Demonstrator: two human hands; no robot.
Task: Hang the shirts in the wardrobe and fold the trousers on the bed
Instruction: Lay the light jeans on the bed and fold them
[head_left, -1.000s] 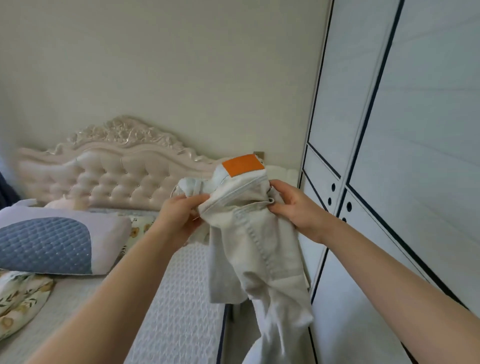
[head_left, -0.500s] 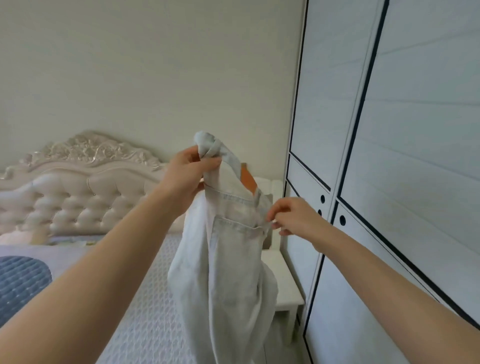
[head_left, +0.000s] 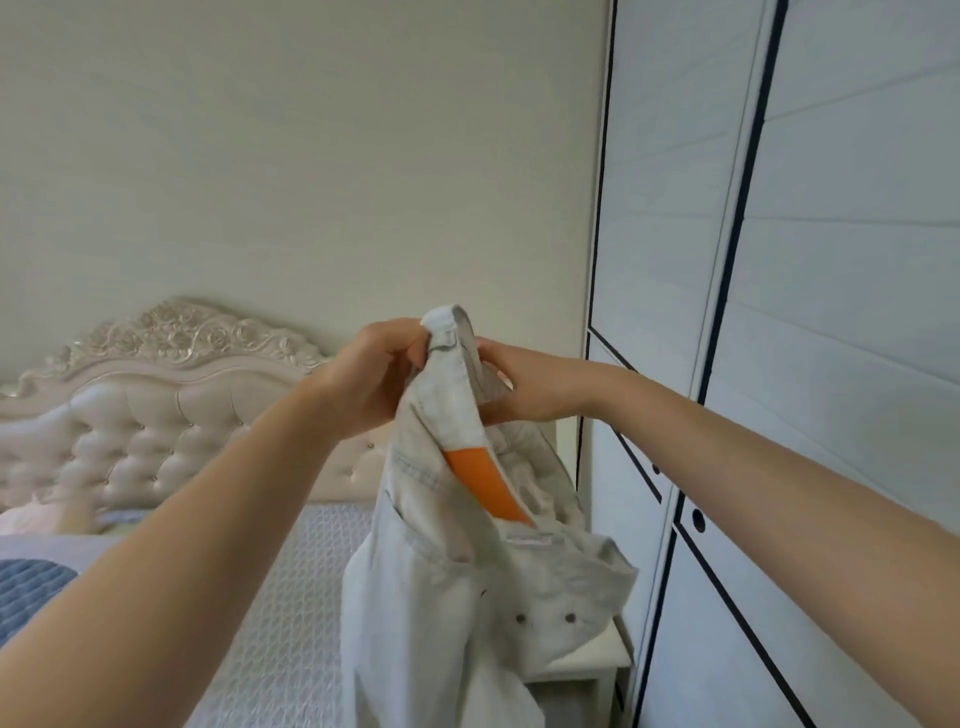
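Left hand (head_left: 371, 382), right hand (head_left: 530, 387) both gripping pale jeans (head_left: 441, 597) by waistband, held up in front of me, orange patch (head_left: 485, 486) showing, legs hanging between bed (head_left: 280, 597) and wardrobe (head_left: 831, 312).

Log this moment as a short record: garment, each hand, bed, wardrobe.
garment: pale denim trousers with an orange patch, hanging in the air, not folded
left hand: grips the top of the waistband
right hand: grips the waistband just beside the left
bed: to the left, behind the trousers; the legs run out of frame
wardrobe: on the right, doors closed
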